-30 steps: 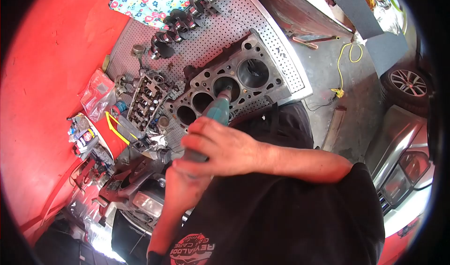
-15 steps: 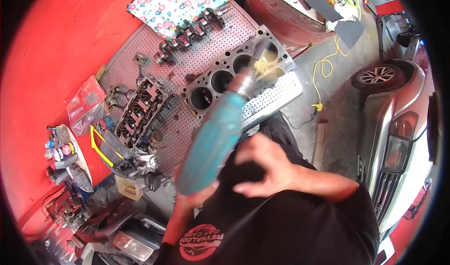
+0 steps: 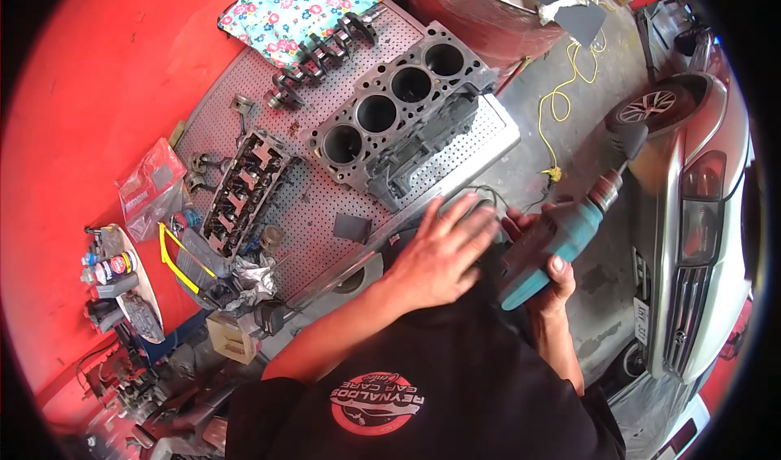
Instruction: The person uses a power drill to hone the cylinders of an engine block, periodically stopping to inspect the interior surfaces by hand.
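My right hand point(image 3: 557, 285) is wrapped round a teal power drill point(image 3: 553, 248), held to the right of the bench. The drill points up and right. A dark grey, cone-like attachment point(image 3: 630, 140) sits on its chuck; I cannot make out its kind. My left hand point(image 3: 443, 248) is open, fingers spread and partly blurred, between the drill and the bench edge. It appears to hold nothing. Beyond it lies an engine block point(image 3: 394, 98) with its row of cylinder bores facing up. A small dark square sheet point(image 3: 352, 227) lies on the bench below the block.
On the perforated bench point(image 3: 317, 208) are a crankshaft point(image 3: 321, 61), a cylinder head point(image 3: 248, 191), pistons with rods point(image 3: 242, 106) and a floral cloth point(image 3: 301, 8). A red drum point(image 3: 488, 25) stands behind. At right, a yellow cord point(image 3: 556, 118) crosses the floor near a silver car point(image 3: 704, 175).
The drill has gone from my left hand to my right and swung right, away from above the block. My left hand has moved up and right, uncovering the bores and the dark sheet.
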Demonstrator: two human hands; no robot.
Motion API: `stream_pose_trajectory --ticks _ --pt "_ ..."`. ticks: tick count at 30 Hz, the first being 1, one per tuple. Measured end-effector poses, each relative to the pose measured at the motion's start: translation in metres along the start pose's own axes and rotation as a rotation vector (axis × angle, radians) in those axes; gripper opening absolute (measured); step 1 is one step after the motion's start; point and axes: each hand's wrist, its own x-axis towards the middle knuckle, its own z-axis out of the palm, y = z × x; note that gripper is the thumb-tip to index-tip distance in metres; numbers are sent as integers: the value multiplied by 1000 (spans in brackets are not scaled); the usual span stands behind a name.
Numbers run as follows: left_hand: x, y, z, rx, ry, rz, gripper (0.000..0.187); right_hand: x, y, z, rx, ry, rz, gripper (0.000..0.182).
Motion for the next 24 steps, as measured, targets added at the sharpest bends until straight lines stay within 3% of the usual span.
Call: stream_pose_trajectory --ticks 3,6,9,11,13,15,17,19,21,23,24 --pt "-1 -25 -1 99 80 -138 64 -17 -10 -34 49 43 29 91" --pt "22 -43 -26 154 53 -406 65 -20 -19 -66 54 84 -8 97" --pt "65 -79 -40 102 61 -485 66 -24 -33 -106 44 120 7 98" --pt "103 -87 -46 247 68 -585 68 -20 -46 -136 24 140 26 99" --pt "128 -119 -40 384 -1 -538 73 -16 -57 -168 -4 162 46 100" --pt "154 -135 -34 341 -243 -690 76 -10 -68 -203 -33 170 95 102" --pt "158 -162 -22 357 -336 -883 81 -7 -69 -232 -10 225 126 103" --pt "135 -161 -12 388 -127 -734 87 -6 -77 -252 -17 255 131 103" --pt "118 -161 -6 350 77 -504 69 -5 -84 -264 -38 263 137 102" --pt "135 -107 -26 -183 250 -935 59 -4 -86 -271 -51 282 137 103" --pt "118 -123 -43 -444 421 -869 53 -3 -85 -272 -30 294 151 103"
